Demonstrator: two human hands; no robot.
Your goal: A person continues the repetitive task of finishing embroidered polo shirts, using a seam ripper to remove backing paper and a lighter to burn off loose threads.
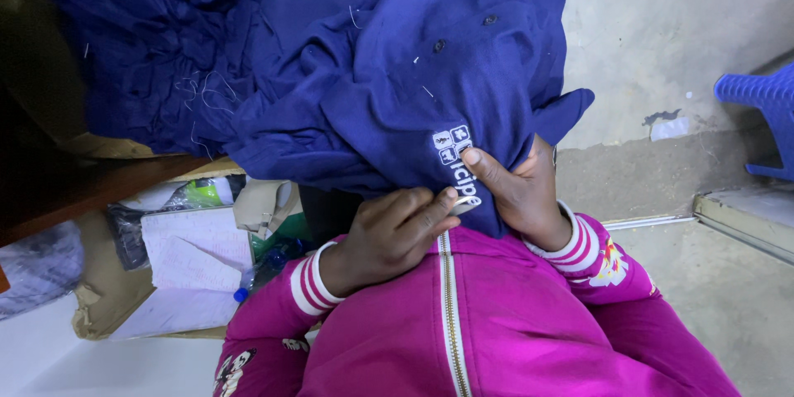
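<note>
A navy blue garment (413,74) with small dark buttons and a white embroidered emblem hangs bunched in front of me. My left hand (393,231) grips its lower edge just below the emblem, fingers curled on the cloth. My right hand (517,186) holds the same edge from the right, thumb pressed on the emblem. Both wrists come out of magenta sleeves with striped cuffs, above my magenta zip jacket (463,331).
More navy garments (157,41) lie piled at upper left on a wooden surface (99,186). Below it a cardboard box (107,298) holds papers, plastic bags and a bottle. A blue plastic chair (765,112) stands at the right on the concrete floor (678,25).
</note>
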